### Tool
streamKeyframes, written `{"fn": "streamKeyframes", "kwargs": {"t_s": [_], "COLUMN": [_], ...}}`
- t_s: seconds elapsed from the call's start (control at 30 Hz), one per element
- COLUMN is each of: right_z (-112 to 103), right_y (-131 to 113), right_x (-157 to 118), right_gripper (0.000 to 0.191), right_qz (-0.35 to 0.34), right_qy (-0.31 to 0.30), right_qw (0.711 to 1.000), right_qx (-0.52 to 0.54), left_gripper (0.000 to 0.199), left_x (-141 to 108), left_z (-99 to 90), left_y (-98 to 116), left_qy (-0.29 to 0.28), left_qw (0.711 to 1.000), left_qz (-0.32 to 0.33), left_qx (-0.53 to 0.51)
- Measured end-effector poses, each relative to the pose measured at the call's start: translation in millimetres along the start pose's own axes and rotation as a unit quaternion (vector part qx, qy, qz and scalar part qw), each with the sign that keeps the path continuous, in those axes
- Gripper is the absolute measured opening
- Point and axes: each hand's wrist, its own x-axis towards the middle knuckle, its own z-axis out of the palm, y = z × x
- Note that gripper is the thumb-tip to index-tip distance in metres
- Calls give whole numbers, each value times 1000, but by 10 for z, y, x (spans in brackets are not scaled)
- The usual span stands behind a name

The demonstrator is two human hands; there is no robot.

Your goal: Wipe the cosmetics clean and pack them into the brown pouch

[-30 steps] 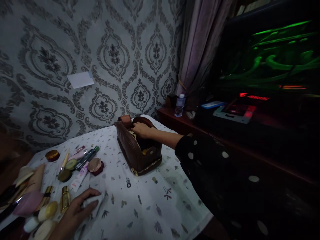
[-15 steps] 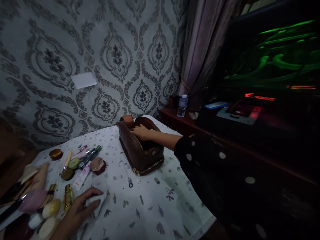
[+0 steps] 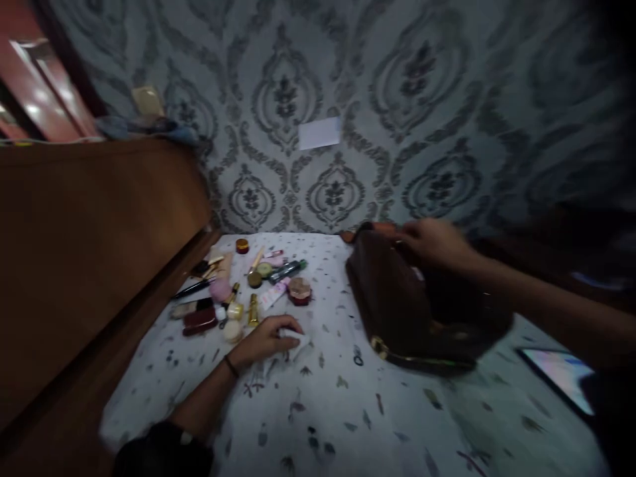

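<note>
My left hand point(image 3: 271, 339) rests on the cloth-covered table, its fingers closed round a crumpled white tissue point(image 3: 297, 344). Across from it stands a brown leather makeup bag point(image 3: 392, 305), unzipped and gaping. At the bag's upper rim, close to its tan strap point(image 3: 382, 228), my right hand point(image 3: 437, 244) is curled with its fingers on the edge; motion blurs it. The bag's inside is dark. Near my left hand lie a gold bottle point(image 3: 253, 310), a round cream jar point(image 3: 232, 331) and a faceted pinkish-lidded jar point(image 3: 299, 290).
Makeup brushes point(image 3: 193, 288), a dark red case point(image 3: 199, 321), a pink tube point(image 3: 275, 293) and a dark green tube point(image 3: 288, 270) are spread over the left of the table. A lit tablet or phone point(image 3: 561, 374) lies at right. A wooden panel point(image 3: 99, 265) borders the left side.
The view has swung left. My right hand has come up from inside the bag to its upper rim. My left hand still holds the tissue.
</note>
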Motion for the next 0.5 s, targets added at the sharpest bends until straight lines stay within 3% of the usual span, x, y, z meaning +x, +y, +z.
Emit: {"fn": "streamKeyframes", "kwargs": {"t_s": [0.07, 0.13, 0.2, 0.3, 0.33, 0.5], "right_z": [-75, -41, 125, 574, 755, 1663], "right_y": [-273, -609, -983, -1551, -1733, -2650], "right_x": [101, 139, 106, -21, -65, -139], "right_gripper": [25, 28, 27, 8, 10, 18], "right_qz": [39, -7, -90, -201, -234, -341], "right_qy": [5, -8, -62, -197, -234, -307], "right_qw": [994, 993, 990, 959, 944, 887], "right_qx": [-105, -120, -85, -18, -3, 53], "left_gripper": [31, 29, 26, 22, 21, 18], "left_x": [16, 39, 67, 104, 113, 148], "left_z": [-3, 4, 22, 58, 68, 94], "left_y": [-55, -101, -146, -218, -238, -281], "left_qy": [6, 23, 44, 71, 75, 72], "left_qw": [999, 997, 994, 992, 992, 993], "left_qz": [9, 28, 38, 35, 33, 40], "left_qx": [-32, -67, -91, -99, -97, -80]}}
